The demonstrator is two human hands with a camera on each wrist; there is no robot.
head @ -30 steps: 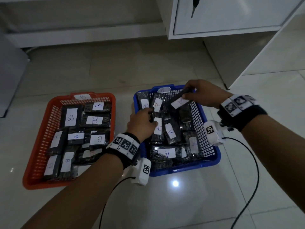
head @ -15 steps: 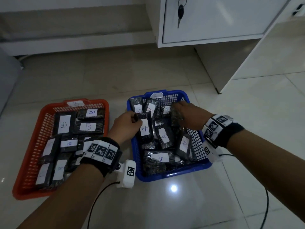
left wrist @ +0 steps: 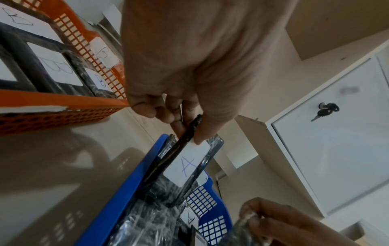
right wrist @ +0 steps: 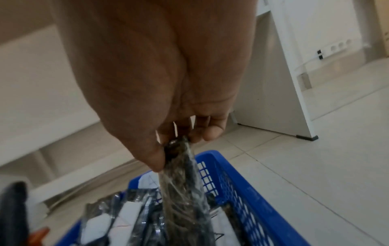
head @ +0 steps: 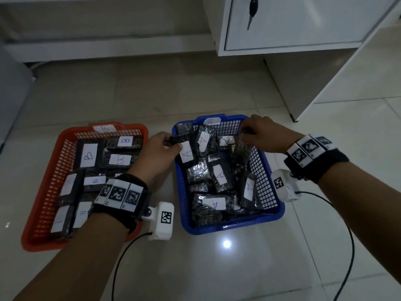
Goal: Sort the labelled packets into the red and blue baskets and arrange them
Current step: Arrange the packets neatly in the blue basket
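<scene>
Head view: we see the left hand (head: 159,153) pinching the top end of an A-labelled packet (head: 186,151), now lifted at the near-left corner of the blue basket (head: 273,183) rather than low among the pile as half a second ago; the right hand (head: 263,135), which then reached into the blue basket's far side, now pinches a wrapped packet (head: 242,148) by its top edge against the far-right wall. The red basket (head: 43,192) of B packets lies just left of the blue basket on a glossy tiled floor (head: 217,268); beyond the blue basket stands a white cabinet (head: 293,22) with a key (head: 251,11). Left wrist view: thumb and fingers (left wrist: 202,133) clamp the packet at its label. Right wrist view: the fingertips (right wrist: 155,158) grip crinkled film above the blue basket.
</scene>
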